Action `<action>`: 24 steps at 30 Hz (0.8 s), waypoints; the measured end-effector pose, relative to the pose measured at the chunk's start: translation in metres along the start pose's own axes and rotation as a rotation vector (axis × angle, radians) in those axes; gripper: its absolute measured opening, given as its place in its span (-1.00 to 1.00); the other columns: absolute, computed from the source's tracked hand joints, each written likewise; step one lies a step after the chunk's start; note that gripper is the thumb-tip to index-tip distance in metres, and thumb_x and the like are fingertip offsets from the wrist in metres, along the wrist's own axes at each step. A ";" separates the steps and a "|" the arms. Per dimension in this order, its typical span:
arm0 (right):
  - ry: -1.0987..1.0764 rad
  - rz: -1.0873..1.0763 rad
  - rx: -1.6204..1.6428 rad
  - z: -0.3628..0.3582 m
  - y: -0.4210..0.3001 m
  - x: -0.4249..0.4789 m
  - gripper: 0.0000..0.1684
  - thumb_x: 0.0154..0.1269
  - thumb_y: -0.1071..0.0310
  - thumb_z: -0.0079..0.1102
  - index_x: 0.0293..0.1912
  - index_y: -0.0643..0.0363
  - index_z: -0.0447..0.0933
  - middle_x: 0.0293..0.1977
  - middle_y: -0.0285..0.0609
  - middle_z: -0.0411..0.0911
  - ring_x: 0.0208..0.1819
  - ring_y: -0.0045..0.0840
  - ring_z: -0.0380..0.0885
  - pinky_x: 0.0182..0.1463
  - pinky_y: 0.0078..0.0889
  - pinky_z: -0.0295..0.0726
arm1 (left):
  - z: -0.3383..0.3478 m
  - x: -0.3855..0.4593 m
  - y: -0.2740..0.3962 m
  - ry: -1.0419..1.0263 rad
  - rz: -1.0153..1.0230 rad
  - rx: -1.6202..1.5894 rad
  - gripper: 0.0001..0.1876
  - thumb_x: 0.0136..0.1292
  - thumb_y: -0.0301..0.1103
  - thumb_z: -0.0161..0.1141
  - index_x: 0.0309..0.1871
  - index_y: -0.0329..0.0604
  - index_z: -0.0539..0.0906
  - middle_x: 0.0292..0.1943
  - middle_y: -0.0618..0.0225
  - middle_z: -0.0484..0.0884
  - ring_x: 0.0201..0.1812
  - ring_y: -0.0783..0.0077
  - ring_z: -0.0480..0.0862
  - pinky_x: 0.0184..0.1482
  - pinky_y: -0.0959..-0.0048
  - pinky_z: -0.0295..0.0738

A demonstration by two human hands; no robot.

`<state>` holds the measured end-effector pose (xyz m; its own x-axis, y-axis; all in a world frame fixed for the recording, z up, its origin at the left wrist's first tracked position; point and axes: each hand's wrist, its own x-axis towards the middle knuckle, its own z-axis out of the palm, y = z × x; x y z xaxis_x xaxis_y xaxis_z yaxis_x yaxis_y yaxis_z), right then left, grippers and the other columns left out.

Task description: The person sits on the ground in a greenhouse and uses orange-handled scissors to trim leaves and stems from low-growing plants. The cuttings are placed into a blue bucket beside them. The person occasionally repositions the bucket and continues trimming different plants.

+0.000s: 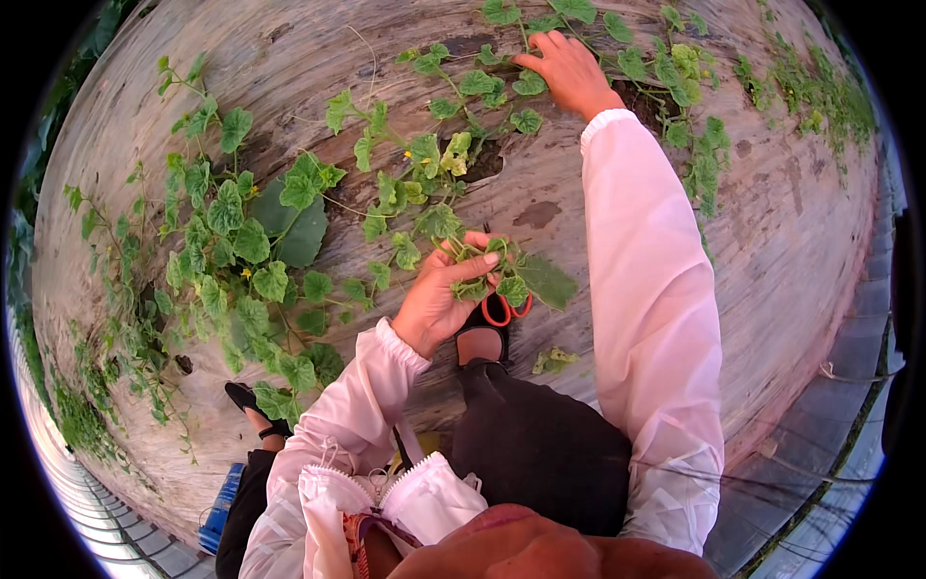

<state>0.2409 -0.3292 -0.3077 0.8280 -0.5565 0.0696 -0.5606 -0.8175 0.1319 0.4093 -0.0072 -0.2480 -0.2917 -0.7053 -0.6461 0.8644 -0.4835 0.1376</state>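
Note:
In the middle of the view, my left hand [448, 289] is closed on a bunch of cut leafy vine stems [477, 253] with a larger dark leaf [546, 281] hanging to the right. Just below the bunch show the red-orange handles of scissors [506, 310], above my shoe; whether the hand holds them I cannot tell. My right hand [568, 72] reaches to the upper right, its thumb and fingers at a vine stem and leaves [530, 82]; whether they pinch it is unclear. A vine with yellowing leaves [456, 153] grows from a hole in the weathered ground sheet [539, 174].
Dense vines [231, 210] with small yellow flowers spread at left. More vines [676, 72] grow at upper right. A loose withered leaf [554, 360] lies near my leg. A blue container [221, 510] stands at lower left. Grey sheeting [832, 391] borders the bed at right.

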 end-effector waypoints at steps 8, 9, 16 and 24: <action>-0.018 -0.029 -0.072 -0.001 0.005 0.012 -0.53 0.07 0.49 0.26 -0.01 -0.19 0.64 0.05 -0.25 0.52 0.22 -0.31 0.43 0.12 -0.22 0.46 | -0.005 0.001 -0.008 -0.023 -0.043 0.020 -0.78 0.32 -0.62 0.26 0.01 -0.24 0.63 0.15 0.16 0.66 0.10 0.23 0.70 0.16 0.21 0.66; -0.009 -0.046 -0.086 -0.002 0.005 0.013 -0.54 0.07 0.49 0.26 -0.02 -0.19 0.64 0.05 -0.25 0.52 0.22 -0.31 0.43 0.12 -0.23 0.46 | -0.007 0.001 -0.009 -0.025 -0.050 0.020 -0.77 0.32 -0.62 0.27 0.02 -0.25 0.63 0.15 0.17 0.66 0.09 0.24 0.70 0.16 0.21 0.65; -0.030 -0.013 -0.025 -0.006 0.004 0.006 -0.46 0.01 0.55 0.34 0.00 -0.19 0.68 0.11 -0.28 0.49 0.22 -0.33 0.43 0.15 -0.24 0.47 | -0.010 -0.005 -0.010 -0.023 -0.060 0.006 -0.78 0.32 -0.63 0.26 0.01 -0.24 0.63 0.15 0.17 0.66 0.10 0.25 0.70 0.19 0.23 0.63; -0.044 -0.002 -0.046 -0.041 -0.002 0.007 -0.58 0.05 0.56 0.33 -0.07 -0.09 0.70 0.14 -0.32 0.51 0.20 -0.34 0.45 0.20 -0.24 0.48 | -0.009 -0.009 -0.010 -0.053 -0.072 -0.031 -0.84 0.33 -0.64 0.24 -0.09 -0.21 0.63 0.13 0.17 0.65 0.16 0.23 0.68 0.15 0.32 0.62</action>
<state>0.2481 -0.3251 -0.2667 0.8270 -0.5617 0.0254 -0.5566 -0.8115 0.1778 0.4067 0.0089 -0.2502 -0.3742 -0.6960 -0.6128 0.8525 -0.5183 0.0681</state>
